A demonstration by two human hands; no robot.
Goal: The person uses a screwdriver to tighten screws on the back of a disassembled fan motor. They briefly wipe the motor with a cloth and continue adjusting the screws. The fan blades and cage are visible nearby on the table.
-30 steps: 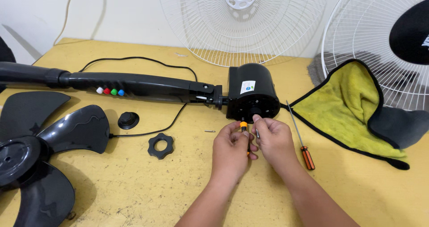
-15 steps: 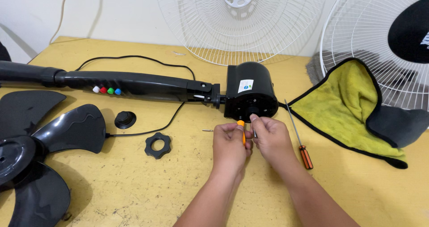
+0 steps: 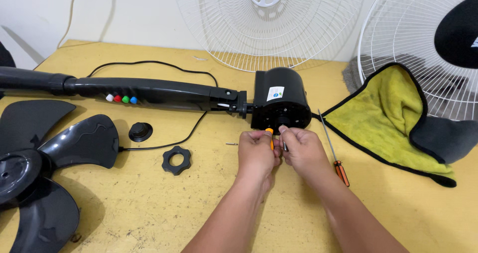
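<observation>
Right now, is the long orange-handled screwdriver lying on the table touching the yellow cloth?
Apart. The head view shows bare yellow table between the long orange-handled screwdriver and the black-trimmed edge of the yellow cloth.

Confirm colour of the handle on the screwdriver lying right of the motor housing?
Orange with black, on the screwdriver beside the right hand; head view.
</observation>
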